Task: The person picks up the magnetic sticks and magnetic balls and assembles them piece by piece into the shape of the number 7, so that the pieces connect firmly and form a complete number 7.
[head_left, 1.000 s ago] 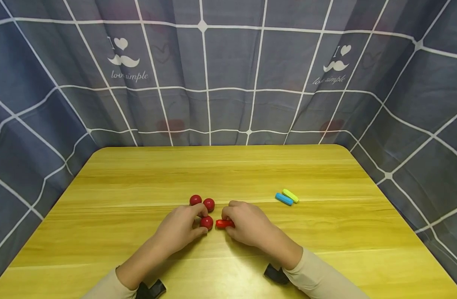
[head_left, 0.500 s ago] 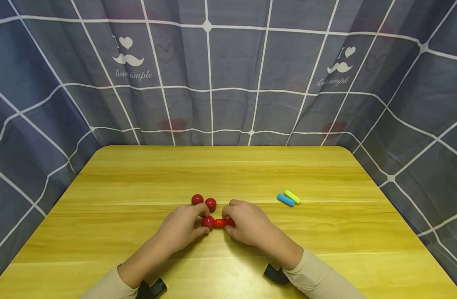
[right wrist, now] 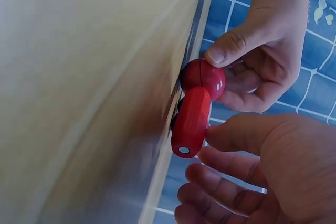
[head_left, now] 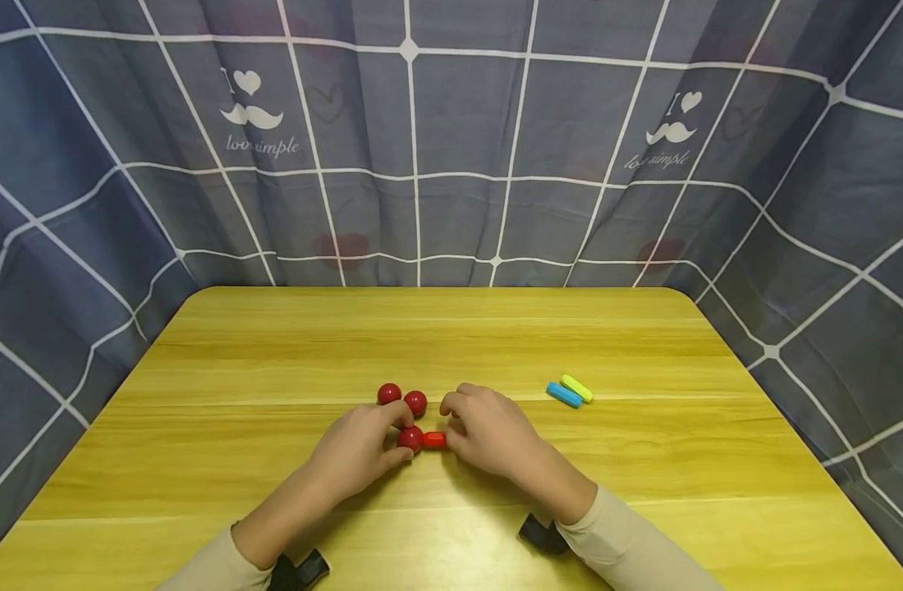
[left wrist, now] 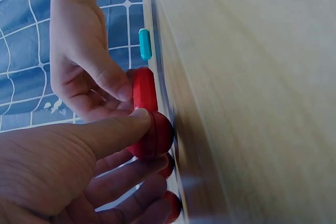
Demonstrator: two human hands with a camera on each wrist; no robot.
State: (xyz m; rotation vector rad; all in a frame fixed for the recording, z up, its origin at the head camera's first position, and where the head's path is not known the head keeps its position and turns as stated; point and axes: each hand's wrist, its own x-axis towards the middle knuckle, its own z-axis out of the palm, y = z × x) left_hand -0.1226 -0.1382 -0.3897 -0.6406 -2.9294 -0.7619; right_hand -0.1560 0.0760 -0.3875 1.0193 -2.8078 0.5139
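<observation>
Wood-grain counter, backed by a grey-blue checked curtain, carrying six small pieces. Item: front red ball, near the counter's middle, pinched between thumb and fingers of the left hand; a round piece would likely roll, which may be why it is gripped. Item: faceted red rod, lying end-on against that ball, its free end bearing a pale disc, perhaps a magnet, which would suit end-to-ball contact. The right hand stands at this rod, fingers loosely bent and apart, thumb at the rod's side; whether it touches cannot be told. Items: rear left red ball and rear right red ball, side by side just beyond the left fingers. Items: blue rod and yellow-green rod, paired off to the right, well apart from the hands, probably laid flat for stability.
</observation>
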